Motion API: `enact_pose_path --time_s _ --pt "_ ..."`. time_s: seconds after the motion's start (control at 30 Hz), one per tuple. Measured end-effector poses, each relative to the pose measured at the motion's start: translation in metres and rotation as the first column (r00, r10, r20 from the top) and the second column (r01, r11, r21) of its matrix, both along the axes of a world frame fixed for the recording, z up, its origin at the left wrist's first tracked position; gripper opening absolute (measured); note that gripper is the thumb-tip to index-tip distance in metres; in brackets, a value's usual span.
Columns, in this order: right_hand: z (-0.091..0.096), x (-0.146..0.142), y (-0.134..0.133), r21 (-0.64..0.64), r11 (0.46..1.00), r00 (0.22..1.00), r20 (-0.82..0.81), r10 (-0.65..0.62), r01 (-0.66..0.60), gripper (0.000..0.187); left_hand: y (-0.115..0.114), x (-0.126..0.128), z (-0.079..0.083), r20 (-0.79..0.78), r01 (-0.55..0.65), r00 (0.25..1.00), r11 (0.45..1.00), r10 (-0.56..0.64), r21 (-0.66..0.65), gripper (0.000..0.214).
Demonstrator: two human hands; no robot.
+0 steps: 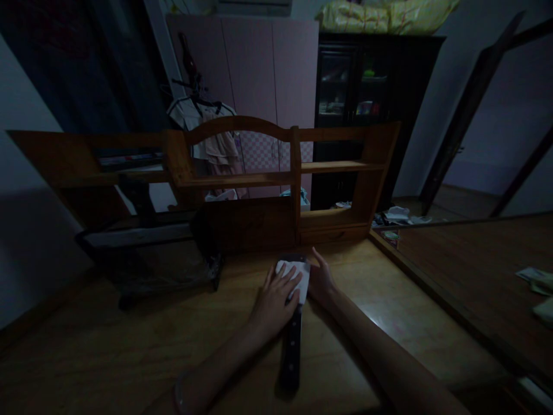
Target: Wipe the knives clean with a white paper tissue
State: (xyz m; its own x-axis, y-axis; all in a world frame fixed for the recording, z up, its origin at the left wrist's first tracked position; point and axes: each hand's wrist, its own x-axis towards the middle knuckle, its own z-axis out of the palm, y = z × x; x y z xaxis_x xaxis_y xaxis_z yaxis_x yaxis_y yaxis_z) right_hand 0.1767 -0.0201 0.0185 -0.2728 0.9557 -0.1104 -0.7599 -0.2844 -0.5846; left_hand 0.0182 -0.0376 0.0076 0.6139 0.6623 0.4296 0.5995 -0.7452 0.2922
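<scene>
A cleaver with a black riveted handle points its handle toward me above the wooden desk. White tissue covers most of its blade, and a dark strip shows at the far end. My left hand presses the tissue onto the blade, fingers over the top and thumb along the near side. At the blade's right edge is my right hand, with one digit stretched up and away. Its other fingers go out of sight behind the blade and seem to hold it. Neither hand touches the handle.
A wooden shelf unit stands along the desk's far edge. At left sits a dark-edged clear bag. A raised wooden ledge borders the right side. Wardrobes stand beyond, and the room is dim.
</scene>
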Motion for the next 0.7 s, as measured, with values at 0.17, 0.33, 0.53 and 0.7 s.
enact_pose_path --time_s 0.17,0.33,0.53,0.7 --pt "0.003 -0.002 0.000 0.047 0.999 0.999 0.040 0.016 -0.018 0.052 0.009 -0.009 0.007 -0.026 0.094 0.995 0.995 -0.095 -0.041 0.047" --pt "0.004 -0.002 -0.001 0.115 0.992 0.998 0.029 0.053 -0.056 0.053 0.018 -0.011 0.007 -0.001 0.072 0.997 0.997 -0.072 -0.008 0.047" --pt "-0.004 -0.010 -0.007 0.008 0.977 0.975 0.069 0.213 -0.214 0.048 0.032 -0.015 -0.006 0.052 -0.032 0.998 0.998 0.035 -0.055 0.046" --pt "-0.007 -0.015 -0.007 0.020 0.970 0.968 0.079 0.239 -0.241 0.049 0.035 -0.017 -0.004 0.056 -0.024 0.998 0.997 0.029 -0.078 0.046"
